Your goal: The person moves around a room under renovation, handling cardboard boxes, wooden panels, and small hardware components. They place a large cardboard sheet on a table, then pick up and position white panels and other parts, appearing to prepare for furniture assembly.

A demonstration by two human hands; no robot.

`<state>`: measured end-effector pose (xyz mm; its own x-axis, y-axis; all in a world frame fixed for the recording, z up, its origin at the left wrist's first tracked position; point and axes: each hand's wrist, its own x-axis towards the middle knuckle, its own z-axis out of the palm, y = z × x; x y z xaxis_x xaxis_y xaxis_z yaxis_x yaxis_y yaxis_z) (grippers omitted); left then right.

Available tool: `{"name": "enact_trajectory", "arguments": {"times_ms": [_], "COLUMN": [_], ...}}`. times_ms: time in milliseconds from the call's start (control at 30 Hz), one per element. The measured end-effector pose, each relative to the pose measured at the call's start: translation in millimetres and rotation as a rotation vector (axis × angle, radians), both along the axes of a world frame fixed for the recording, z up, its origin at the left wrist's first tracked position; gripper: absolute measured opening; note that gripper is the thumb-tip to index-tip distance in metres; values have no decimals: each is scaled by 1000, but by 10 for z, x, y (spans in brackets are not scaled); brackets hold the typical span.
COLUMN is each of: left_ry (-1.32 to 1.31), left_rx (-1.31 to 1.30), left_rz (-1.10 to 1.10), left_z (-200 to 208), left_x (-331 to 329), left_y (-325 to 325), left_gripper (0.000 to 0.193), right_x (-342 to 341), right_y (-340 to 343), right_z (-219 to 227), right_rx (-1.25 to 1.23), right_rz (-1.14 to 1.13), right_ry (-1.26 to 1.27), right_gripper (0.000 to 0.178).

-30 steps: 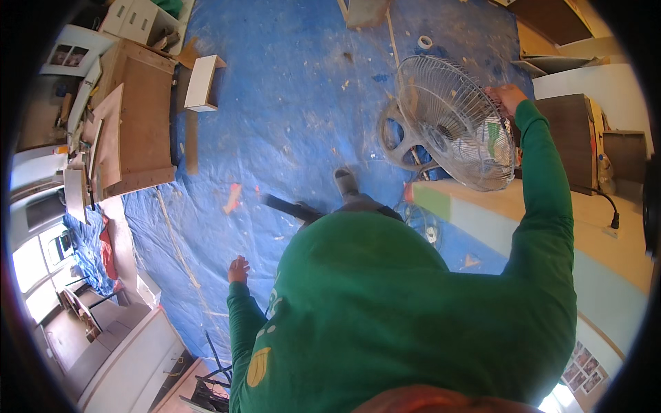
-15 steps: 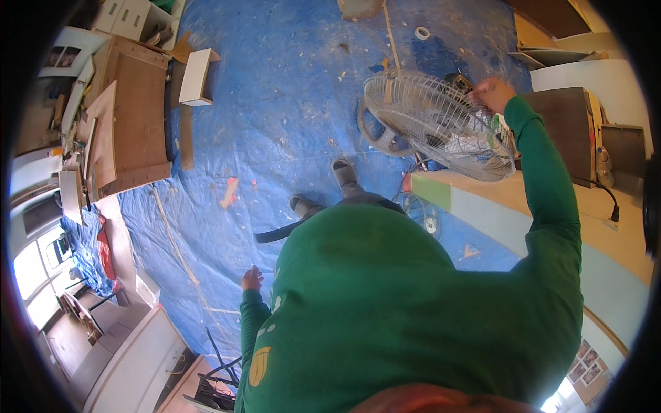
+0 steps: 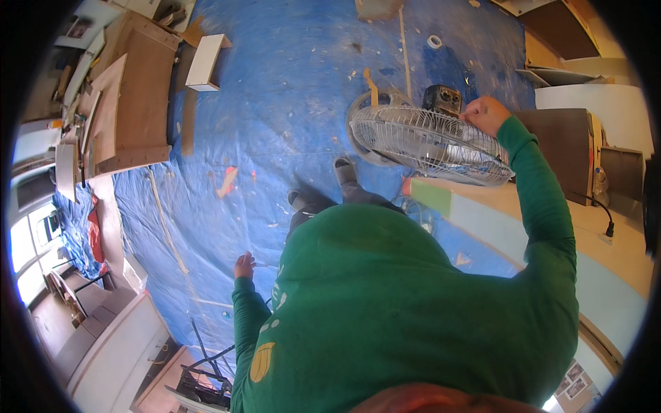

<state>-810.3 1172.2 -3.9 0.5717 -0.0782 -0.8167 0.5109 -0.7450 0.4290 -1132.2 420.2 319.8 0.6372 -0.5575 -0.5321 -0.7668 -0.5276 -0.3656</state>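
A large pedestal fan point(image 3: 406, 138) with a wire cage stands in front of me to the right, its round grey base point(image 3: 357, 138) on the floor. The cage is tilted, and the dark motor housing point(image 3: 442, 100) shows behind it. My right hand point(image 3: 486, 115) is closed on the cage's rim beside the housing; its fingertips are partly hidden. My left hand point(image 3: 244, 264) hangs at my left side over the floor, holding nothing, with its fingers loosely apart.
Blue sheeting point(image 3: 275, 103) covers the floor. Along the right runs a long wooden-topped bench point(image 3: 564, 220) with a black cable point(image 3: 609, 224). Wooden cabinets point(image 3: 141, 96) and a small white box point(image 3: 204, 63) stand at the left. A tape roll point(image 3: 434, 42) lies far ahead.
The fan cage has turned under my right hand, so its rim shows more edge-on and the motor housing is more exposed. My left hand still hangs at my side.
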Motion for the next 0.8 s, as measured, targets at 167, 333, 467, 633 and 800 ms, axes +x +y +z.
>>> {"name": "enact_trajectory", "arguments": {"times_ms": [167, 333, 467, 633, 800], "left_ry": [-11, 62, 48, 43, 48], "left_rx": [-34, 27, 46, 44, 12], "left_rz": [58, 118, 85, 89, 70], "left_z": [-19, -132, -197, -192, -193], "left_x": [76, 300, 617, 913, 1093], "left_y": [497, 1112, 1450, 1561, 1318], "left_gripper": [42, 43, 44, 46, 45], "right_x": [143, 355, 512, 609, 621], "right_y": [341, 883, 1299, 1467, 1300], "right_z": [-9, 156, 323, 333, 210], "right_rx": [22, 71, 52, 53, 55], "right_rz": [-3, -93, -111, -62, -39], "right_ry": [40, 130, 182, 212, 155], "right_gripper": [32, 26, 27, 25, 26]}}
